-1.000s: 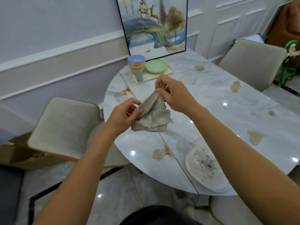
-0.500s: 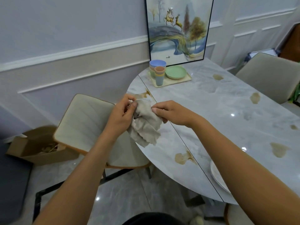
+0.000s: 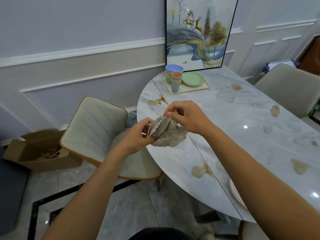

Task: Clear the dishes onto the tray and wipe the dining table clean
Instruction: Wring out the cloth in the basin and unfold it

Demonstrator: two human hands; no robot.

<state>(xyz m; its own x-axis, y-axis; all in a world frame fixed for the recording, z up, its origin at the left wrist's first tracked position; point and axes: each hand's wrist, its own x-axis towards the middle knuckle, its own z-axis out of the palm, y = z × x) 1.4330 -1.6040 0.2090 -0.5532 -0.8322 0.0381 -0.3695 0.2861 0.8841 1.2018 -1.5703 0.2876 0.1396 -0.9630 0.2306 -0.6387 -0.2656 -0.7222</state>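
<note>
Both hands hold a crumpled grey cloth [image 3: 168, 135] just above the left end of the marble dining table [image 3: 242, 122]. My left hand [image 3: 136, 137] pinches its folded edge from the left; my right hand [image 3: 188, 117] grips its upper part from the right. At the table's far end a cream tray [image 3: 202, 88] carries stacked bowls [image 3: 173, 70], stacked cups [image 3: 176, 80] and green plates [image 3: 192, 78]. A white plate [image 3: 236, 193] lies at the near edge, mostly hidden by my right arm. Brown spill stains [image 3: 200, 170] dot the tabletop.
A padded chair [image 3: 93, 129] stands left of the table, another chair [image 3: 290, 87] on the far right. An open cardboard box [image 3: 39, 151] sits on the floor by the wall. A framed picture [image 3: 199, 32] leans on the wall behind the tray.
The view has shifted left, so the white plate is nearly out of sight. My hands have kept reworking the cloth, with the right hand now higher and the cloth bunched between them.
</note>
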